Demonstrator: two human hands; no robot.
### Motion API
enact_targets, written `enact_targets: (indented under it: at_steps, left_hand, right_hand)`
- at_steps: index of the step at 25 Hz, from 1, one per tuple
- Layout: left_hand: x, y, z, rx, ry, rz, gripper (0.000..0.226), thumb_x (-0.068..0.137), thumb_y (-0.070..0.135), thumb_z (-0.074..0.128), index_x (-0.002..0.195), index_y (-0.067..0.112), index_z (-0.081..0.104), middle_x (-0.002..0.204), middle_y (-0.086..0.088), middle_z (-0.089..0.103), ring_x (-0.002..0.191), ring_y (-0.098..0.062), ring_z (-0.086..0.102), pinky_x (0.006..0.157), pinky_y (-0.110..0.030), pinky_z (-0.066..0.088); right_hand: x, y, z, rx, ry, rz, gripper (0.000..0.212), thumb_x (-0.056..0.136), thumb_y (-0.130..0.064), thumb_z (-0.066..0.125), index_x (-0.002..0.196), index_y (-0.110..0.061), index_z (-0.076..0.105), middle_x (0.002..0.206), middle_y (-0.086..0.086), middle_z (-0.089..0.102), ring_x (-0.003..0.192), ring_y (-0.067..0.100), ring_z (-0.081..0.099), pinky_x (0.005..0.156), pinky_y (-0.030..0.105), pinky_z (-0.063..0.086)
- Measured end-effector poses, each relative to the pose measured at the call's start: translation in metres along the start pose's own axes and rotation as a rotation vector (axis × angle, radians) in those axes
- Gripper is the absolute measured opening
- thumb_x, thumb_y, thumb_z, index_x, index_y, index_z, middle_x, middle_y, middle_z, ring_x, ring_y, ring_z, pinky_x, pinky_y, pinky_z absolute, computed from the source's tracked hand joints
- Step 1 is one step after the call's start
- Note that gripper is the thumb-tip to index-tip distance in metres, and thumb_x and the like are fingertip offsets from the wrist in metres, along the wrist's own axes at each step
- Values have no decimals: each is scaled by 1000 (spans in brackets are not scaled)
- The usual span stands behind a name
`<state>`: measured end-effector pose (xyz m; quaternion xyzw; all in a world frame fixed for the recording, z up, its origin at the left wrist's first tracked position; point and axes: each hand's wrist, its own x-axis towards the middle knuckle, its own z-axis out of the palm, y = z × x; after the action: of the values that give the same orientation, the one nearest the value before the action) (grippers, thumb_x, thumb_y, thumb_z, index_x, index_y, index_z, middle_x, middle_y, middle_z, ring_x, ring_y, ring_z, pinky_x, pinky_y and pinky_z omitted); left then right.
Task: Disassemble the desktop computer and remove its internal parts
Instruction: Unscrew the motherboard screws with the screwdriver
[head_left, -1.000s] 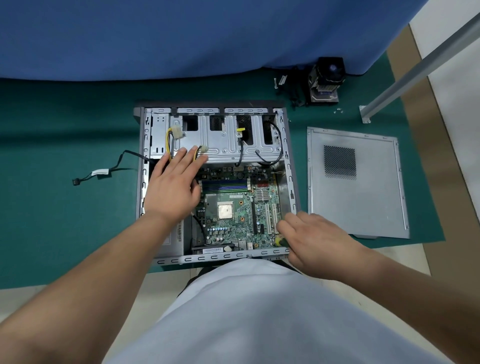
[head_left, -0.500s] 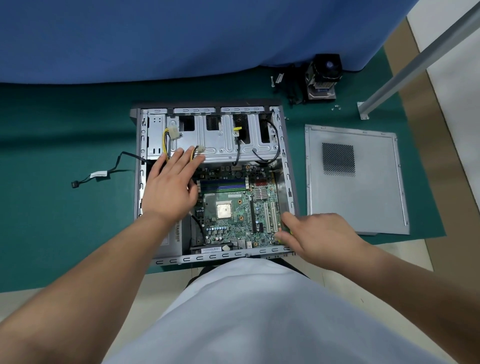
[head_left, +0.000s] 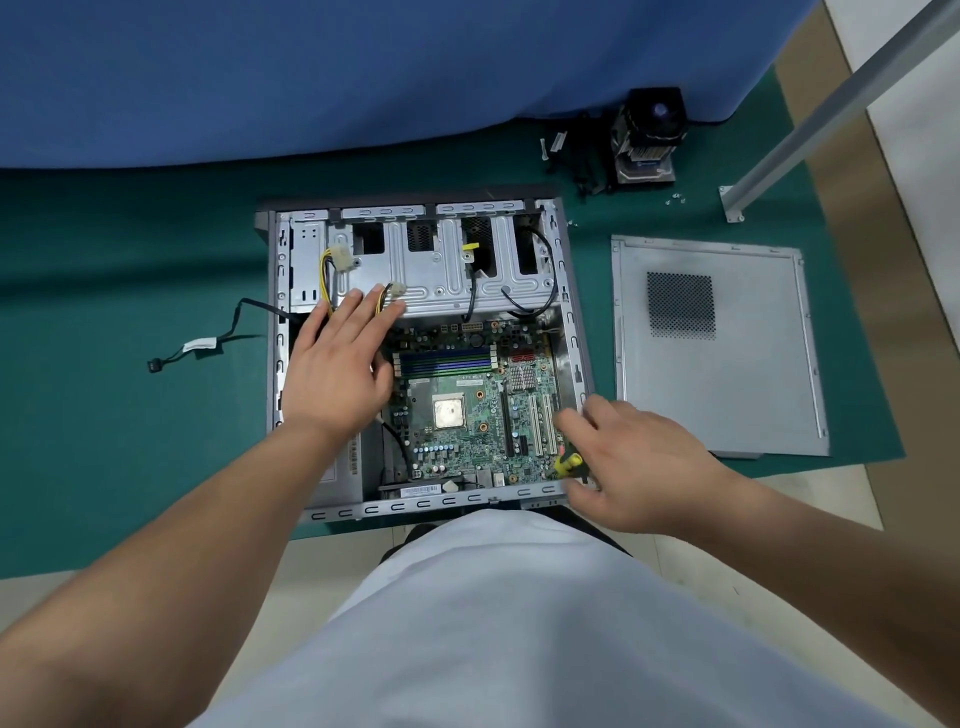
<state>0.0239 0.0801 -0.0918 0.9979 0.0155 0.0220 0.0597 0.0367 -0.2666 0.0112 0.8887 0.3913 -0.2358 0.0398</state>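
The left hand (head_left: 337, 371) covers the case's (head_left: 584, 358) left side and the board's (head_left: 467, 415) left edge. The right hand (head_left: 631, 460) hides most of the screwdriver (head_left: 569, 464); only its yellow-and-black handle shows, so its tip cannot be seen. The shirt (head_left: 493, 623) masks the case's near wall. The far-right metal bar (head_left: 831, 109) runs out of frame. The small screws (head_left: 675, 198) beside the cooler (head_left: 649, 137) are too tiny to count.

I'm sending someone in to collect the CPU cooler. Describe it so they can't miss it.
Start at the open computer case on the green mat. Look past its far right corner, to the foot of the blue cloth. The CPU cooler stands there: a black fan atop metal fins, unlike the flat grey side panel nearer you.
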Motion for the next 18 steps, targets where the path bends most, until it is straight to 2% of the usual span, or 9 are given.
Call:
enact_targets:
  at_steps: [2,4,6,9,11,13,15,17,18]
  left_hand:
    - [0,0,1,0,2,-1,71,92,34,43,160,39,24,167,6,29,156,-14,21,129,-41,6]
    - [0,0,2,-2,7,-3,70,92,35,41,160,39,24,167,6,30,156,-14,22,129,-41,6]
    - [0,0,2,-7,9,-4,70,92,35,40,160,39,25,167,7,30,156,-14,22,129,-41,6]
    - [1,0,2,-10,12,-2,70,92,35,41,160,40,25,167,7,30,156,-14,22,129,-41,6]
    - [1,0,1,-16,8,-3,70,92,35,42,159,40,25,167,7,30,156,-13,22,129,-42,7]
    - [0,0,1,-22,7,-6,70,91,34,43,159,40,26,167,7,30,156,-13,22,129,-42,8]
    - [0,1,0,-28,9,-6,70,91,34,43,159,40,27,167,7,31,156,-14,22,129,-42,8]
    - [0,1,0,-30,10,-6,70,92,33,45,159,39,27,166,7,31,156,-14,22,129,-42,8]
    - [0,0,-1,-29,9,-6,70,92,32,47,159,39,27,166,7,31,156,-14,22,129,-42,9]
  right_hand:
    - [-1,0,2,16,10,14,34,96,-63,24,97,-29,21,84,-3,41,74,26,57,48,34,37]
    - [-2,0,2,83,-36,-86,15,96,-43,35,100,-29,29,96,-2,41,84,25,52,59,39,49]
    - [-2,1,1,167,-88,-115,25,87,-34,44,112,-32,39,110,-1,40,94,23,47,69,39,52]
    - [-1,-1,3,153,-29,14,36,98,-56,36,121,-29,41,113,-1,49,92,22,56,65,34,44]
    - [-1,-2,2,123,-32,-44,31,101,-49,36,118,-26,48,114,-2,53,96,23,58,69,35,45]
    - [-1,-1,-2,122,-46,-102,26,91,-33,46,116,-31,52,122,-6,50,104,21,52,76,36,50]
    - [-3,-3,-4,86,-1,-25,32,88,-37,44,119,-33,54,122,-7,53,101,21,54,74,35,51]
    - [-2,-7,-6,77,21,29,34,101,-45,34,122,-28,55,116,-5,57,93,23,60,70,37,53]
    - [-1,-7,-4,73,13,-5,32,104,-42,34,123,-26,55,116,-5,57,94,23,60,73,39,54]
